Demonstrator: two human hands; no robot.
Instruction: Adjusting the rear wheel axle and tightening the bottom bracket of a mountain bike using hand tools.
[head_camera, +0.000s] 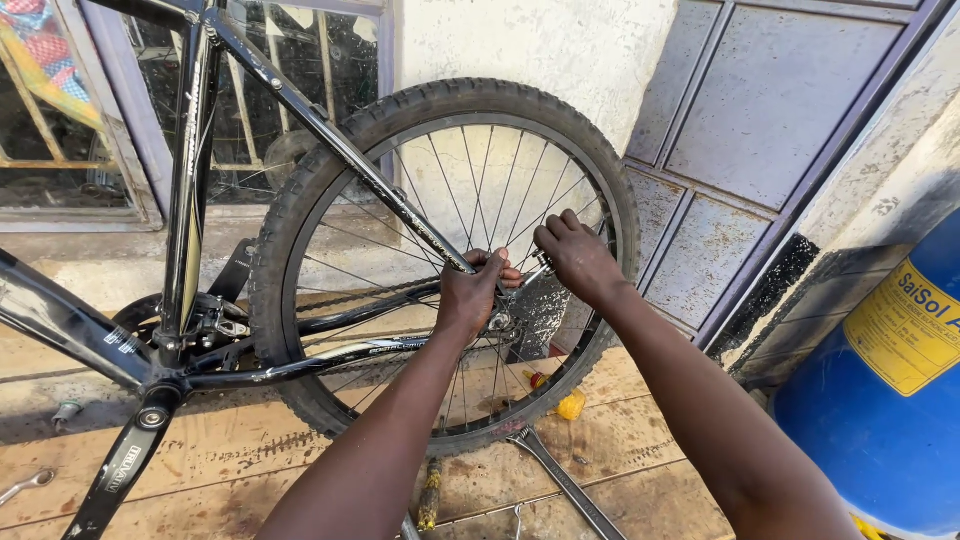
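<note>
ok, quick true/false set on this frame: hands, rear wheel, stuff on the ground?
1. Both hands are at the hub of the rear wheel. True: the left hand and the right hand meet at the axle.
2. The wheel has no tyre. False: a knobby black tyre is on the rim.
3. A long wrench lies on the wooden boards below the wheel. True.
4. The drum at right is red. False: it is blue with a yellow label.
5. The bicycle frame is white. False: it is black.
</note>
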